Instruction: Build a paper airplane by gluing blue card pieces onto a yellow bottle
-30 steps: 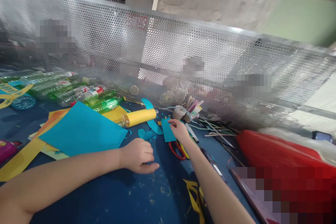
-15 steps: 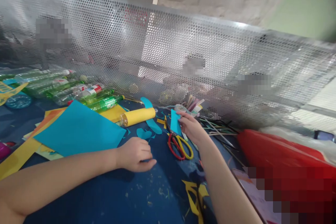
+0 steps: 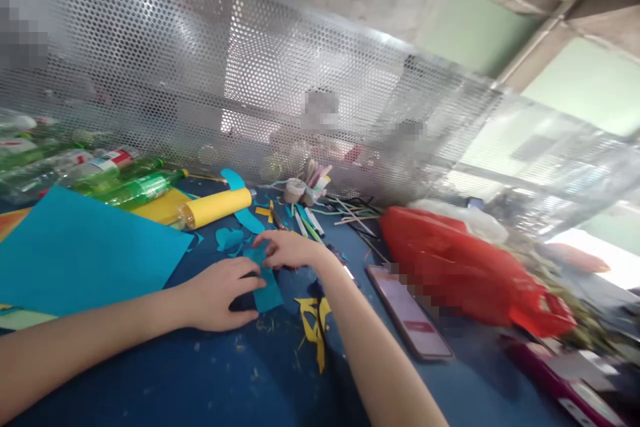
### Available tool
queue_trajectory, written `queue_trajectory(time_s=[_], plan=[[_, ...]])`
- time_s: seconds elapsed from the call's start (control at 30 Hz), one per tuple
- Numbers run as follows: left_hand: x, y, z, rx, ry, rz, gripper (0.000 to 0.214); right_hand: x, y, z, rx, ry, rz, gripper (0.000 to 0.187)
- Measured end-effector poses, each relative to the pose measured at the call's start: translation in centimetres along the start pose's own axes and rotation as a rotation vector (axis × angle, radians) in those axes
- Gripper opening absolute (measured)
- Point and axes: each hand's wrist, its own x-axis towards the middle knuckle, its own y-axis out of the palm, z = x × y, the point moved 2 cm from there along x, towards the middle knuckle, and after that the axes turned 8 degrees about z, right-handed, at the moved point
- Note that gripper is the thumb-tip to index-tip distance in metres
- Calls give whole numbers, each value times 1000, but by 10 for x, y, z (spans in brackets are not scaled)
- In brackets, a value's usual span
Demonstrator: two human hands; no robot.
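My right hand has its fingertips curled on the upper end of a blue paper strip. Over the strip's left edge reaches my left hand, its thumb and fingers apart, fingertips touching or just above the paper. The strip is at the dark blue tabletop. Behind the hands are blue paper scraps and a clear bottle wrapped in yellow paper, lying on its side. A large blue paper sheet lies left, partly under my left forearm. The scissors no longer show.
Plastic bottles lie at the back left, before a perforated metal screen. Small cups hold sticks, with pens nearby. Yellow paper cutouts, a phone and a red plastic bag are to the right.
My view has swung right. The right hand has brought the blue strip down from above the scissors towards my left hand. The left hand has spread its fingers and reached the strip.
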Motion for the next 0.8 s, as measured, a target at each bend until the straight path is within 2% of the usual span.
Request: queue_trajectory(time_s=[0.13, 0.23, 0.37, 0.47, 0.53, 0.6, 0.7, 0.8], plan=[[-1, 4, 1, -27, -25, 30, 38, -4, -3, -1, -217, -16, -169, 34], [-1, 4, 1, -36, -19, 29, 38, -5, -3, 0, -294, 10, -296, 26], [-1, 3, 0, -41, -3, 12, 35, -18, -10, -1, -363, 103, -434, 28], [-1, 1, -1, -49, -2, -10, 34, -52, -25, -14, -407, 261, -516, 41], [0, 1, -1, -52, 2, -13, 33, -87, -35, -31, -435, 363, -537, 41], [1, 1, -1, -56, 6, -17, 33, -126, -41, -56, -502, 560, -527, 38], [2, 3, 0, -59, 13, -38, 33, -176, -39, -93, -464, 836, -496, 37], [3, 5, 1, -56, 12, -37, 33, -199, -26, -116, -413, 910, -468, 40]])
